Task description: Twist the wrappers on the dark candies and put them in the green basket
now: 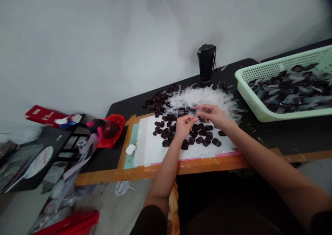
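My left hand [185, 125] is closed in a pinch over the white work sheet [145, 141]. A small translucent plastic strip [196, 114] shows at its fingertips. From the right, my right hand [213, 116] meets it, thumb and fingers bent together around the same strip. Whether a dark piece is joined to the strip is too small to tell. Below and around both hands lie several glossy dark brown, rounded-square pieces [206, 142]. Just behind them is a heap of translucent strips [204, 97], with a pile of dark pieces [157, 102] to its left.
A pale green basket [293, 116] of dark pieces and strips stands at right. A black lidded tumbler [206, 64] is near the wall. At left are a white rounded case [131, 149], a red bag [118, 124] with a pink-and-black bottle [100, 129], and tape along the table edge [207, 164].
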A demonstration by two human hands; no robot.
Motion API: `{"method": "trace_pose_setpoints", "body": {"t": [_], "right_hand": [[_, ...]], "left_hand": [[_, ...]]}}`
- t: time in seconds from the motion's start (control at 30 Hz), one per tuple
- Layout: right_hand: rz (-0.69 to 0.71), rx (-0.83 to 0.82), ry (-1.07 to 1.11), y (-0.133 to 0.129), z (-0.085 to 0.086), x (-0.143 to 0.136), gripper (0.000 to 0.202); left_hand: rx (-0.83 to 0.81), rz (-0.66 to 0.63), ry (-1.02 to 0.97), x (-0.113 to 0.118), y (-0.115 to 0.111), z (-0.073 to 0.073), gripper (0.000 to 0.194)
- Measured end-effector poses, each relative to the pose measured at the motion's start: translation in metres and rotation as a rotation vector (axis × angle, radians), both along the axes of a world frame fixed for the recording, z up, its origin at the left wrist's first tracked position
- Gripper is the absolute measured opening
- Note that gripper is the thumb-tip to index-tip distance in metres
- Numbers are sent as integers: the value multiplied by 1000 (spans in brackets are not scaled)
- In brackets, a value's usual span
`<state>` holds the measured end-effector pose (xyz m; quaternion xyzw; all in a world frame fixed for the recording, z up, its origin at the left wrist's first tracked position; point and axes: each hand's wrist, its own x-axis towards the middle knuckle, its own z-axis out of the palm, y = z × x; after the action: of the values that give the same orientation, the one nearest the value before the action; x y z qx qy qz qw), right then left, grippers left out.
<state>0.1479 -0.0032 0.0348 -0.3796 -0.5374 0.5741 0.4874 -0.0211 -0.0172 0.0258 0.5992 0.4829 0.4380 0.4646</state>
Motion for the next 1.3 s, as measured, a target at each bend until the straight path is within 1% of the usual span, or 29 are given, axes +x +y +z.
{"method": "trace_pose_setpoints", "body": {"t": [0.1, 0.23, 0.27, 0.33, 0.47, 0.53, 0.6, 0.67, 0.73, 0.8, 0.83, 0.9, 0.93, 1.0, 1.07, 1.1, 1.2, 1.23, 1.3], "right_hand": [[-77, 15, -8, 2, -1, 0, 36], [-68, 19, -43, 4, 0, 6, 39], [-46, 9, -41, 4, 1, 7, 39], [31, -4, -36, 4, 2, 11, 37], [199, -39, -36, 3, 1, 12, 36], [264, -61, -23, 3, 0, 10, 34], [284, -51, -2, 2, -1, 9, 35], [222, -21, 2, 4, -1, 8, 39], [94, 3, 11, 6, -2, 9, 44], [-11, 15, 46, 10, -5, 11, 48], [-39, 18, 67, 12, -6, 12, 50], [-50, 25, 91, 15, -10, 13, 49], [-38, 29, 91, 15, -11, 13, 45], [-8, 33, 78, 15, -13, 12, 34], [5, 35, 53, 14, -13, 10, 25], [3, 38, 36, 13, -11, 9, 22], [-11, 67, -50, 8, -6, 6, 22], [-17, 85, -88, 6, -4, 5, 24], [-34, 139, -166, 2, -4, 2, 29]], "left_hand": [[12, 5, 7, -2, 2, -1, 27], [82, 106, -4, -6, 5, 0, 24], [106, 122, -4, -6, 5, 0, 24], [177, 112, 6, -6, 5, 0, 22], [344, -14, 94, -4, 2, 1, 21], [370, -59, 135, -4, 1, 0, 21], [350, -42, 195, -5, 1, -1, 21], [329, 15, 348, -6, 1, -1, 23], [321, 32, 571, -8, -1, -1, 27], [308, -22, 769, -10, -3, -2, 25], [294, -59, 829, -10, -4, -2, 22], [265, -94, 861, -11, -4, -4, 12], [251, -82, 835, -11, -3, -5, 9], [208, -18, 707, -12, 0, -8, 13], [122, 32, 485, -13, 4, -9, 17], [70, 31, 350, -13, 7, -10, 18], [-48, -12, -44, -12, 10, -9, 19], [-66, -17, -143, -11, 10, -8, 18], [-103, -10, -278, -9, 9, -8, 18]]}}
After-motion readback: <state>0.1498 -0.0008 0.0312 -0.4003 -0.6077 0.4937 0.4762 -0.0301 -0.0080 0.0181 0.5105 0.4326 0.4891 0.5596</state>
